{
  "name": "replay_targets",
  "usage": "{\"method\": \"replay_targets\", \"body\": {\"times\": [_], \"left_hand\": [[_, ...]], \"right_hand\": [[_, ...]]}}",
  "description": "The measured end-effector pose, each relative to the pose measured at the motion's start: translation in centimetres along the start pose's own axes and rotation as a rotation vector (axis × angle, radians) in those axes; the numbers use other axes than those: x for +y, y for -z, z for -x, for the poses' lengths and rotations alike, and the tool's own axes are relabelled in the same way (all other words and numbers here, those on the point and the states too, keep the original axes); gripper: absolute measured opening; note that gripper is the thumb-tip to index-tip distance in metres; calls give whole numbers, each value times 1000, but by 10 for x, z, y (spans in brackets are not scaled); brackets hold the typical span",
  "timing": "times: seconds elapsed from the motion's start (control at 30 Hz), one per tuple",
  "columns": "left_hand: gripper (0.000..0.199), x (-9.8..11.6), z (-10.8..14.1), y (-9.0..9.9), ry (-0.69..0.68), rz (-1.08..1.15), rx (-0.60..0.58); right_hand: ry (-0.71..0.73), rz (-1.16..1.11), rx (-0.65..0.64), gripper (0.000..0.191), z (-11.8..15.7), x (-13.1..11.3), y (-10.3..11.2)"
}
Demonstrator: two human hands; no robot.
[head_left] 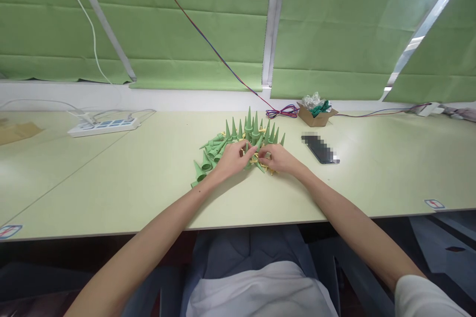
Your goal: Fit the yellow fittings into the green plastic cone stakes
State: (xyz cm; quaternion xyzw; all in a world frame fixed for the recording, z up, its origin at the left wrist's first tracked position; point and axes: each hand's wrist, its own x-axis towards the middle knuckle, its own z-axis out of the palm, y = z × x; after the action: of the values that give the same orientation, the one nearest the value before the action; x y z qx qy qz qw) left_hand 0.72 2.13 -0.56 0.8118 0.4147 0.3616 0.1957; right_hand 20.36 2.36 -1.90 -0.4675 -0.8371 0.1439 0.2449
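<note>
My left hand point(233, 158) is closed, thumb and fingers pinched around a green plastic spike point(259, 143) whose pointed end shows beside the thumb. Close against it, my right hand point(278, 156) has its fingertips pinched at a small yellow piece point(255, 158) between the two hands; the fingers partly hide it. Several hollow green spikes point(207, 161) lie on their sides left of my left hand. Behind both hands, more green spikes point(249, 124) stand upright, points up. Small yellow pieces point(273, 170) are scattered under and around my right hand.
A black phone point(320, 149), partly blurred out, lies to the right on the pale table point(238, 208). Behind it stands a small cardboard box point(316, 118) with clear and green wrapping, beside coiled red and blue wire point(282, 111). A white power strip point(106, 127) sits back left.
</note>
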Motion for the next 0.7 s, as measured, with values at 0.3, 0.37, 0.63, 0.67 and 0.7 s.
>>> {"method": "replay_targets", "body": {"times": [0.3,0.37,0.63,0.67,0.7], "left_hand": [[36,4,0,1,32,20,-10],[32,3,1,1,36,17,-39],[27,-6,1,0,27,-43,-165],[26,-8,1,0,21,-56,-178],[25,-9,0,0,17,-64,-192]], "right_hand": [[-4,6,-32,11,0,-2,0],[-15,12,-23,11,0,-2,0],[-74,20,67,11,-2,3,-4],[-76,15,87,10,-3,5,-5],[-78,7,106,10,-4,6,-6]]}}
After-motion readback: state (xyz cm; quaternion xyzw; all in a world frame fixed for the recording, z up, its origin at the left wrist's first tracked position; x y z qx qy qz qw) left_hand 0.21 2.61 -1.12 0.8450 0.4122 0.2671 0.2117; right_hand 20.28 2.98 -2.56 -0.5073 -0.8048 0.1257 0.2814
